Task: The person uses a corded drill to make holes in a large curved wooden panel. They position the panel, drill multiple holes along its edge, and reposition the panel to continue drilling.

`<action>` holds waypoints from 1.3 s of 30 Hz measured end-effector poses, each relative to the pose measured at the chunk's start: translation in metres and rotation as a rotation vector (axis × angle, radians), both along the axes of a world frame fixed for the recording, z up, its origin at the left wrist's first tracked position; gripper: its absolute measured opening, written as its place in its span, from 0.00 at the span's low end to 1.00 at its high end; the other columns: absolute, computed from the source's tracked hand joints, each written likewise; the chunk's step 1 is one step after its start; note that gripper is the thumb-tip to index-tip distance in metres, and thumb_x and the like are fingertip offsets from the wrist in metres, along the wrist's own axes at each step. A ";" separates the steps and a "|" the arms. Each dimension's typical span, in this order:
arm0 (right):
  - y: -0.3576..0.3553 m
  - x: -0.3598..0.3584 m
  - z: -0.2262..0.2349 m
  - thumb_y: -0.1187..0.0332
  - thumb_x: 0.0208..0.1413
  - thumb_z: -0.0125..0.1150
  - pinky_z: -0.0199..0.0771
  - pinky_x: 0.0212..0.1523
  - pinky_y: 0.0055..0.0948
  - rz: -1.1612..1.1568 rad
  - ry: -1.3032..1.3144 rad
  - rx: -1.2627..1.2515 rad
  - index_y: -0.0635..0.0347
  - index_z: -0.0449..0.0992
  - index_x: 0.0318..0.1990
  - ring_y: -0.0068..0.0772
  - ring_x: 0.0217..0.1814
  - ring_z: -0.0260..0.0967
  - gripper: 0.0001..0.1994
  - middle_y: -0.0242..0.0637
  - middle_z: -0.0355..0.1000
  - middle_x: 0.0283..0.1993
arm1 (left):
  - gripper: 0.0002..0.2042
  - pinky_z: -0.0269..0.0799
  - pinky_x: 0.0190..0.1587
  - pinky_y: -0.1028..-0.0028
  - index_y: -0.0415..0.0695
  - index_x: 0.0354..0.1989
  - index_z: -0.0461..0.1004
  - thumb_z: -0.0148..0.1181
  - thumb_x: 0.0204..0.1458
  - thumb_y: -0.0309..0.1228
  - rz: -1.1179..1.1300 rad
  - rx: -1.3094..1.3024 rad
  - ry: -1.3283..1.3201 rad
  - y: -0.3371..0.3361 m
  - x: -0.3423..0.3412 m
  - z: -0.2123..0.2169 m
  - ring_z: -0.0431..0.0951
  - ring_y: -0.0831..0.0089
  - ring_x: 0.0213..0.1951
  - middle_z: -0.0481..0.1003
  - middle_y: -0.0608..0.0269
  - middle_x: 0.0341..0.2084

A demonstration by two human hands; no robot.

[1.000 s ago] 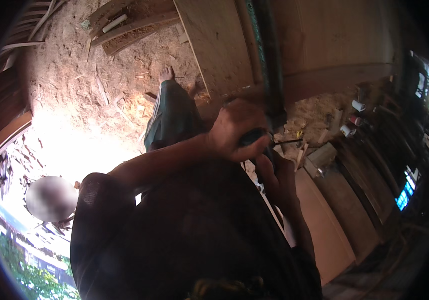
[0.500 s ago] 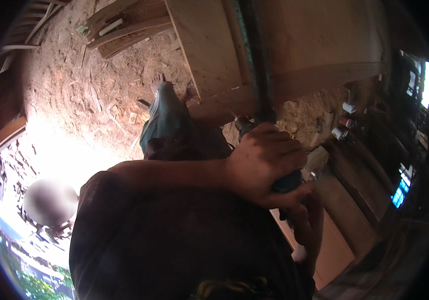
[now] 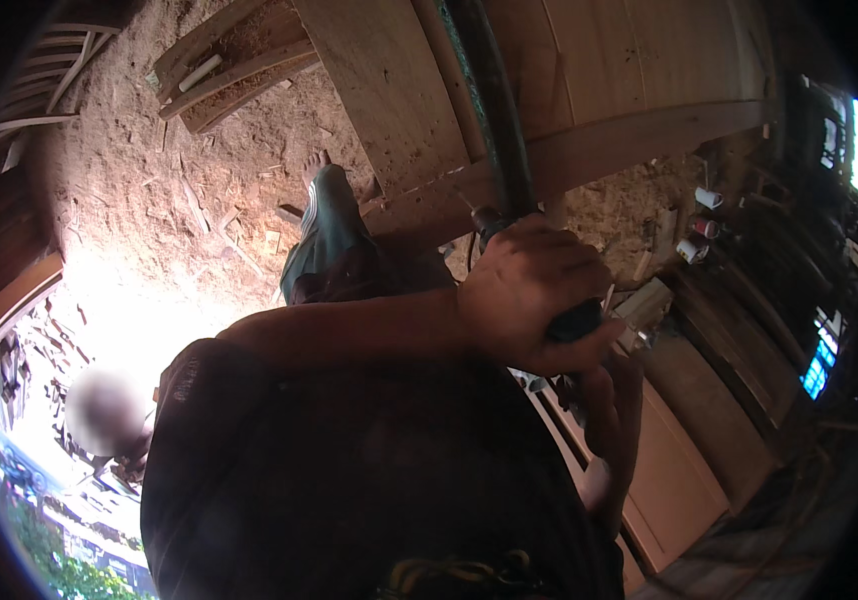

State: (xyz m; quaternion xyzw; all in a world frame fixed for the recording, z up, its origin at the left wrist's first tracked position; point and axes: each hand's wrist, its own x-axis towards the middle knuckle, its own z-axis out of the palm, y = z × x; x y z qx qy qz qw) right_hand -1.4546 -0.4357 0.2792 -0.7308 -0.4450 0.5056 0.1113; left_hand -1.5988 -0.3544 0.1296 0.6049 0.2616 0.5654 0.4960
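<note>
A long dark bar (image 3: 494, 110) runs from the top edge down to the middle, lying across a wide wooden board (image 3: 389, 90). My left hand (image 3: 529, 290) reaches across my dark-shirted chest and is closed around the bar's lower part. My right hand (image 3: 614, 400) sits just beneath it, fingers curled at the bar's lower end. What is under the hands is hidden by them.
The ground (image 3: 169, 200) is covered in sawdust and wood chips. My leg in greenish trousers (image 3: 324, 240) stands beside the board. Planks (image 3: 739, 380) and small cups (image 3: 704, 200) lie at the right, offcuts (image 3: 219, 60) at top left. Another person (image 3: 104, 410) is at the lower left in bright light.
My left hand has slid down the bar toward the right, closer to my right hand. The view has shifted slightly.
</note>
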 end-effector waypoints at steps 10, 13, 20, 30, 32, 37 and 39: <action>0.009 -0.003 -0.001 0.42 0.73 0.57 0.67 0.26 0.30 0.011 -0.013 -0.012 0.67 0.79 0.37 0.24 0.24 0.72 0.30 0.34 0.73 0.22 | 0.14 0.73 0.37 0.59 0.43 0.34 0.79 0.70 0.52 0.42 0.002 0.009 -0.011 0.003 0.002 -0.007 0.83 0.57 0.30 0.77 0.58 0.26; 0.007 0.000 -0.002 0.41 0.73 0.57 0.67 0.26 0.30 0.012 -0.004 -0.004 0.67 0.79 0.37 0.23 0.24 0.71 0.30 0.33 0.73 0.22 | 0.14 0.73 0.37 0.59 0.43 0.34 0.79 0.70 0.52 0.42 -0.003 0.013 -0.001 0.004 0.001 -0.007 0.83 0.57 0.30 0.77 0.58 0.26; 0.007 -0.001 -0.003 0.41 0.73 0.57 0.66 0.26 0.30 0.013 -0.022 0.009 0.67 0.79 0.37 0.24 0.23 0.71 0.31 0.33 0.72 0.21 | 0.14 0.73 0.37 0.60 0.44 0.35 0.79 0.70 0.52 0.42 -0.009 0.010 -0.021 0.005 0.003 -0.007 0.83 0.57 0.30 0.77 0.59 0.26; 0.000 0.003 -0.005 0.38 0.72 0.56 0.67 0.26 0.31 -0.031 -0.006 -0.035 0.67 0.79 0.37 0.24 0.23 0.71 0.33 0.33 0.72 0.21 | 0.13 0.72 0.37 0.60 0.45 0.35 0.79 0.70 0.52 0.41 -0.015 0.012 -0.034 0.005 0.002 -0.007 0.83 0.59 0.29 0.77 0.60 0.25; -0.001 0.002 -0.007 0.38 0.72 0.56 0.67 0.26 0.31 -0.036 -0.003 -0.021 0.67 0.79 0.37 0.25 0.23 0.71 0.33 0.32 0.72 0.21 | 0.13 0.72 0.37 0.60 0.45 0.35 0.79 0.70 0.52 0.41 -0.018 0.008 -0.030 0.005 0.001 -0.007 0.83 0.59 0.29 0.77 0.60 0.25; 0.001 0.004 -0.006 0.38 0.72 0.56 0.68 0.26 0.31 0.000 -0.002 -0.017 0.67 0.79 0.37 0.25 0.23 0.72 0.33 0.33 0.72 0.20 | 0.13 0.73 0.37 0.60 0.44 0.35 0.79 0.71 0.51 0.41 -0.007 0.004 -0.025 0.003 0.001 -0.007 0.83 0.58 0.30 0.77 0.60 0.26; 0.003 0.003 -0.005 0.39 0.72 0.57 0.68 0.26 0.31 0.005 -0.005 -0.026 0.67 0.79 0.37 0.25 0.23 0.72 0.32 0.34 0.73 0.21 | 0.14 0.73 0.37 0.60 0.44 0.35 0.80 0.71 0.51 0.41 0.023 0.016 -0.035 0.004 0.002 -0.006 0.83 0.58 0.30 0.77 0.60 0.26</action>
